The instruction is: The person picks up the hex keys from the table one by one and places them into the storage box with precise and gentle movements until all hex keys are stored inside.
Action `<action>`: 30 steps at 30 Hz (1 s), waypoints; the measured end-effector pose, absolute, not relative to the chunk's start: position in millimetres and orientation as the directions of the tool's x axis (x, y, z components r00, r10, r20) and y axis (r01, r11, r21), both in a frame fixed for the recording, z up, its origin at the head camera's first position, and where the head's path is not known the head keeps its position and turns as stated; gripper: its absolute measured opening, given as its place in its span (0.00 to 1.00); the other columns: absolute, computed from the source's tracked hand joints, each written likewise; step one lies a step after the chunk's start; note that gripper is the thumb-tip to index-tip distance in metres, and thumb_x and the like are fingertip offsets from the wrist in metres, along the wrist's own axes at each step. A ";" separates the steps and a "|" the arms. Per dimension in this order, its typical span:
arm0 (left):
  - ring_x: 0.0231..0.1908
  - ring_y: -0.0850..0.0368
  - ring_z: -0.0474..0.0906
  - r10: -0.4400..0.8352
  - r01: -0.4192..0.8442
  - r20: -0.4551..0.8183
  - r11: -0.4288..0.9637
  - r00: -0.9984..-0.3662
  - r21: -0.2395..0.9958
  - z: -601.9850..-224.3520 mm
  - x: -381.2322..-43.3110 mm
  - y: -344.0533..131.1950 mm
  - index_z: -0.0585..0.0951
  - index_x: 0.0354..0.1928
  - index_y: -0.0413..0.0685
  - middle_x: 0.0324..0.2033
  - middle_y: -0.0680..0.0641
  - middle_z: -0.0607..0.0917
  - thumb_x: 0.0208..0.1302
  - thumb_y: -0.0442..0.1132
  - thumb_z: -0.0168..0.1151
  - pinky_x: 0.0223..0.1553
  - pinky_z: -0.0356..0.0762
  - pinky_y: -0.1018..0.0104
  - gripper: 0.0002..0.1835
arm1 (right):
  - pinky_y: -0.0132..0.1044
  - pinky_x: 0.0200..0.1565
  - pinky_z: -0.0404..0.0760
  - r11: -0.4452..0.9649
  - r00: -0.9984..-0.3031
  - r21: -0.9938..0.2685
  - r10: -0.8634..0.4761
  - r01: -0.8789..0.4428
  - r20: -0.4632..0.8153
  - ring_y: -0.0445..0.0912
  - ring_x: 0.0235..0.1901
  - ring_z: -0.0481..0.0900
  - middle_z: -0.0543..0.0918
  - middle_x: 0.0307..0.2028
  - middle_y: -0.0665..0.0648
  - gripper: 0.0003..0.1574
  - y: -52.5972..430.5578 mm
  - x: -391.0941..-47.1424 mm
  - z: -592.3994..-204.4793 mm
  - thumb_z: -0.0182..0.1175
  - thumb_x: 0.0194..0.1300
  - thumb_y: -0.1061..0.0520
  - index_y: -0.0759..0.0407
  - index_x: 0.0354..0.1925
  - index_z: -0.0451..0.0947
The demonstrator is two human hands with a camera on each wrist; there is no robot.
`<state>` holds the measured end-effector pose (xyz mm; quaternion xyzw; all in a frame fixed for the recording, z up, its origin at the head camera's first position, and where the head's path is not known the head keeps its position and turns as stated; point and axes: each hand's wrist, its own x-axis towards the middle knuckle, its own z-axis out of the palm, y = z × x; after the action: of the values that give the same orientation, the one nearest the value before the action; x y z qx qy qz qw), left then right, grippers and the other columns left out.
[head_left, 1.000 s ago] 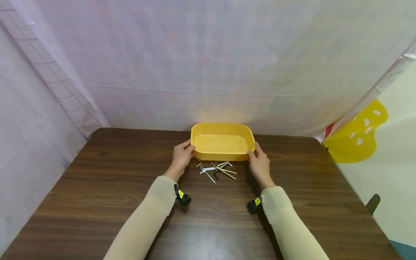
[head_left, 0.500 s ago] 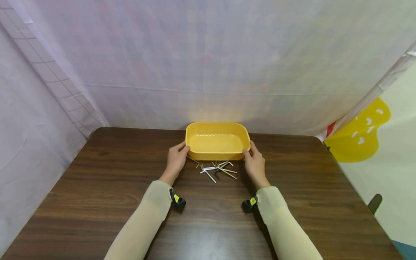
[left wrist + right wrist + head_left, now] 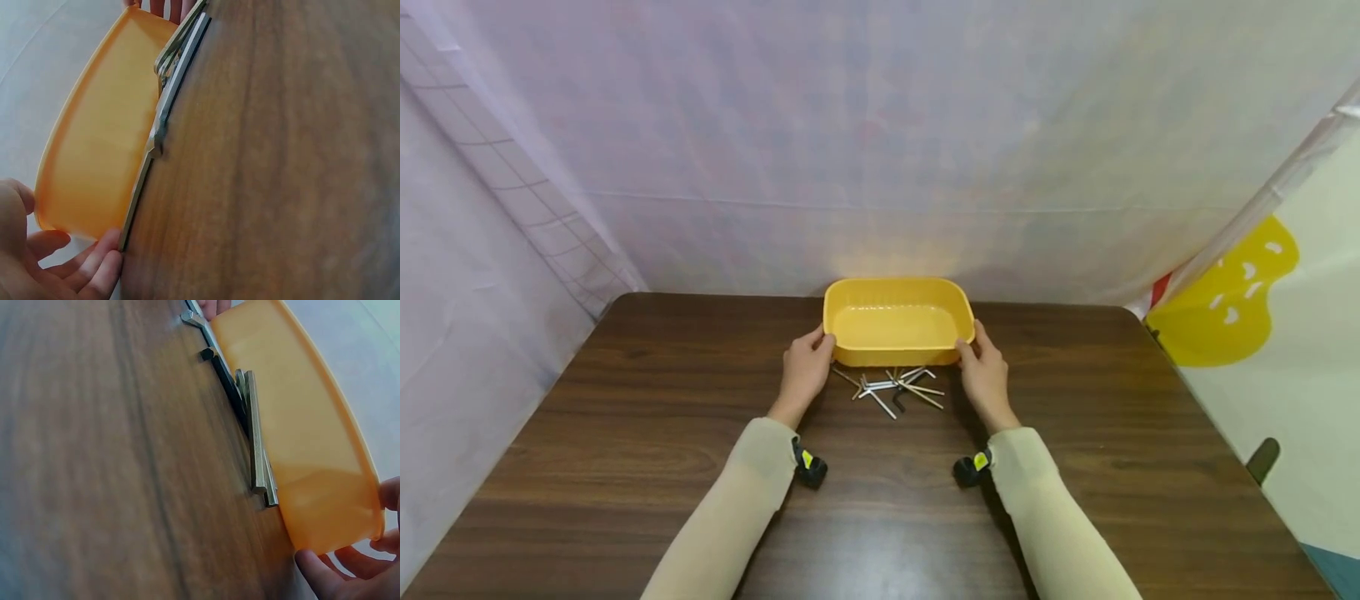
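Along the far side of the table (image 3: 625,467), left hand (image 3: 805,368) and right hand (image 3: 987,379) clamp fingers on opposite ends of the yellow bin (image 3: 895,357), likely for balance, beyond scattered hex keys (image 3: 881,385).

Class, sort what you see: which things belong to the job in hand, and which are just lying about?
Likely in the job:
yellow oblong tub, held at both ends
L-shaped metal hex keys, silver, brassy and black, near it

Probably just around:
dark brown wood-grain table
pale hanging cloth
yellow shape with white marks
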<state>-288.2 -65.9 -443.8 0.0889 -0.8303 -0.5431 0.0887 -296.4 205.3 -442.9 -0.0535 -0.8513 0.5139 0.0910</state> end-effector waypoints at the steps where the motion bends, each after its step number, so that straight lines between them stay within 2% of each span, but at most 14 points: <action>1: 0.49 0.50 0.87 -0.247 -0.055 0.049 0.396 -0.968 0.916 -442.9 -287.7 -65.7 0.75 0.69 0.52 0.52 0.44 0.89 0.71 0.50 0.50 0.50 0.84 0.60 0.27 | 0.50 0.60 0.84 0.465 -0.978 -0.885 0.183 -0.007 0.103 0.58 0.56 0.83 0.72 0.71 0.64 0.38 205.2 -296.5 -442.7 0.50 0.78 0.50 0.52 0.79 0.53; 3: 0.39 0.51 0.87 -0.250 -0.058 0.047 0.399 -0.967 0.915 -442.1 -287.7 -65.4 0.76 0.69 0.53 0.43 0.44 0.91 0.70 0.50 0.50 0.39 0.80 0.67 0.28 | 0.50 0.59 0.84 0.485 -0.977 -0.874 0.181 -0.012 0.114 0.58 0.55 0.83 0.74 0.69 0.64 0.38 205.2 -296.4 -442.1 0.50 0.77 0.49 0.52 0.79 0.54; 5: 0.37 0.53 0.86 -0.253 -0.059 0.049 0.403 -0.966 0.913 -442.5 -288.0 -65.7 0.76 0.69 0.54 0.40 0.44 0.91 0.70 0.50 0.50 0.35 0.75 0.71 0.27 | 0.51 0.60 0.83 0.509 -0.976 -0.861 0.179 -0.019 0.127 0.58 0.54 0.82 0.77 0.67 0.65 0.38 205.7 -296.2 -441.8 0.50 0.77 0.49 0.52 0.79 0.54; 8: 0.37 0.52 0.85 -0.251 -0.064 0.040 0.394 -0.967 0.917 -443.7 -288.5 -66.3 0.76 0.69 0.55 0.37 0.43 0.90 0.71 0.49 0.50 0.34 0.71 0.72 0.27 | 0.50 0.59 0.81 0.534 -0.974 -0.845 0.175 -0.027 0.142 0.59 0.52 0.82 0.80 0.63 0.66 0.38 207.3 -295.4 -442.8 0.51 0.77 0.48 0.52 0.79 0.55; 12: 0.40 0.50 0.85 -0.236 -0.072 0.019 0.371 -0.972 0.926 -445.4 -289.8 -68.4 0.75 0.70 0.55 0.41 0.43 0.90 0.71 0.50 0.50 0.36 0.73 0.71 0.27 | 0.44 0.56 0.83 0.513 -0.979 -0.858 0.158 -0.027 0.125 0.58 0.53 0.84 0.79 0.64 0.66 0.39 209.8 -295.0 -444.2 0.52 0.77 0.48 0.52 0.79 0.55; 16: 0.41 0.50 0.86 -0.216 -0.081 -0.004 0.349 -0.976 0.934 -445.3 -292.1 -72.7 0.75 0.69 0.51 0.46 0.42 0.89 0.71 0.48 0.51 0.40 0.79 0.71 0.27 | 0.35 0.50 0.84 0.502 -0.986 -0.864 0.129 -0.025 0.103 0.58 0.52 0.85 0.79 0.64 0.67 0.39 210.9 -294.5 -440.3 0.52 0.77 0.48 0.54 0.79 0.55; 19: 0.44 0.50 0.84 -0.196 -0.094 -0.030 0.329 -0.980 0.940 -444.0 -292.4 -75.7 0.75 0.70 0.47 0.50 0.40 0.87 0.72 0.47 0.51 0.44 0.85 0.67 0.27 | 0.30 0.45 0.83 0.524 -0.988 -0.851 0.119 -0.022 0.099 0.59 0.49 0.85 0.80 0.63 0.67 0.39 211.9 -292.5 -435.8 0.54 0.76 0.48 0.55 0.78 0.57; 24: 0.52 0.47 0.82 -0.170 -0.092 -0.044 0.289 -0.984 0.953 -442.2 -293.3 -79.5 0.72 0.71 0.45 0.57 0.38 0.84 0.73 0.46 0.50 0.49 0.89 0.61 0.28 | 0.23 0.37 0.80 0.558 -0.991 -0.829 0.089 -0.035 0.102 0.57 0.46 0.85 0.79 0.63 0.68 0.39 213.8 -289.0 -428.0 0.57 0.74 0.48 0.57 0.76 0.60; 27: 0.56 0.45 0.81 -0.171 -0.089 -0.043 0.267 -0.984 0.960 -442.0 -293.8 -83.1 0.72 0.71 0.45 0.60 0.38 0.82 0.73 0.46 0.51 0.48 0.89 0.61 0.28 | 0.24 0.37 0.80 0.560 -0.994 -0.827 0.061 -0.040 0.089 0.58 0.46 0.85 0.78 0.64 0.68 0.39 213.6 -287.4 -426.1 0.59 0.73 0.49 0.58 0.76 0.61; 30: 0.60 0.44 0.79 -0.168 -0.076 -0.036 0.236 -0.985 0.969 -442.4 -294.3 -85.4 0.70 0.72 0.44 0.64 0.38 0.79 0.74 0.46 0.52 0.50 0.89 0.59 0.28 | 0.34 0.43 0.86 0.588 -0.996 -0.808 0.043 -0.038 0.079 0.60 0.50 0.84 0.76 0.65 0.69 0.41 214.4 -285.5 -422.9 0.59 0.73 0.48 0.59 0.76 0.59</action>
<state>-294.3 -85.4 -442.4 0.0777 -0.7854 -0.6130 0.0376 -285.5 214.4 -422.9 -0.0015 -0.8901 0.4536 0.0450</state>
